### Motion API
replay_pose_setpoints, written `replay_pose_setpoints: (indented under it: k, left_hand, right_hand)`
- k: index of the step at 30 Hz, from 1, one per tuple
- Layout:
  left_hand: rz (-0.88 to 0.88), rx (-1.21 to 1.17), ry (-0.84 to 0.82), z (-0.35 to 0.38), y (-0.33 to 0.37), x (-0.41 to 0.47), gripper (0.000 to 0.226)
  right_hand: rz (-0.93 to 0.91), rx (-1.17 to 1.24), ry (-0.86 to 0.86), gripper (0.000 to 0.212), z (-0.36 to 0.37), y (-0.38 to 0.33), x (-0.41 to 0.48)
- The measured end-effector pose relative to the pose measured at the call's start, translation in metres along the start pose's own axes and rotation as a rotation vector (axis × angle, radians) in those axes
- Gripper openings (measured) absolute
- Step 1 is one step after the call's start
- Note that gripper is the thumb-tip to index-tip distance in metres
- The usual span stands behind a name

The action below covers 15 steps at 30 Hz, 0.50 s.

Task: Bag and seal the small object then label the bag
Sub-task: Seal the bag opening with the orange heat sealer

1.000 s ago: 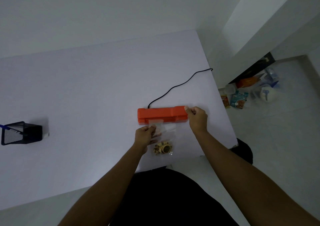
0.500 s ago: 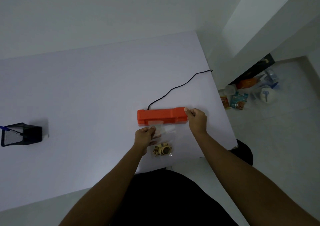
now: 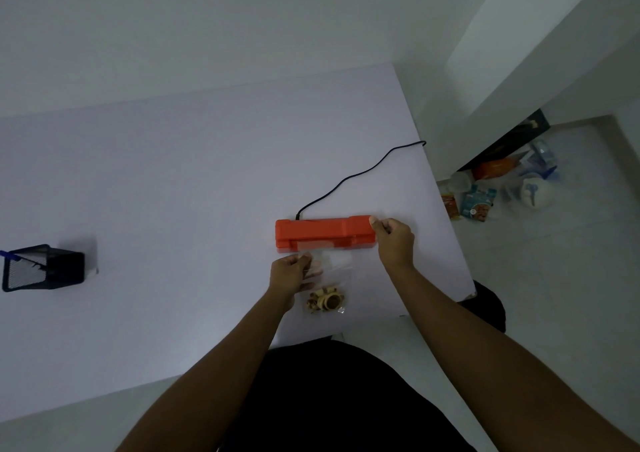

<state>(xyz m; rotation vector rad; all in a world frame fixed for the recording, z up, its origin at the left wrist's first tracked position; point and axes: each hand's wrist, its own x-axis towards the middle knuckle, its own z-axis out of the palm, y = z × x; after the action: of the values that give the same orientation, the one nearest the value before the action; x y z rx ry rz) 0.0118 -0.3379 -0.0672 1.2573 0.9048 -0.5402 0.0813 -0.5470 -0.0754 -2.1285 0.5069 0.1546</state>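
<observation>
An orange heat sealer (image 3: pixel 323 234) lies across the white table (image 3: pixel 173 181), with a black cord (image 3: pixel 356 176) running off its back. A clear plastic bag (image 3: pixel 334 268) lies in front of it, its open end tucked under the sealer's front edge. Small tan ring-shaped pieces (image 3: pixel 325 301) sit at the bag's near end. My left hand (image 3: pixel 289 275) pinches the bag's left side just below the sealer. My right hand (image 3: pixel 394 240) grips the sealer's right end, thumb on top.
A black mesh pen holder (image 3: pixel 41 268) with a blue pen stands at the table's far left. The table's right edge runs close to my right hand. Packets and bags (image 3: pixel 498 192) lie on the floor to the right.
Hardly anything has moved. Both hands stay where they were, on the bag and on the sealer's right end.
</observation>
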Motion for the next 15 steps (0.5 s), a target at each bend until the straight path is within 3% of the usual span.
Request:
replay_pose_setpoints:
  k: [15]
  left_hand:
    - [-0.005, -0.019, 0.017, 0.0, -0.002, 0.005, 0.021]
  right_hand:
    - [0.078, 0.169, -0.056, 0.055, -0.02, -0.033, -0.01]
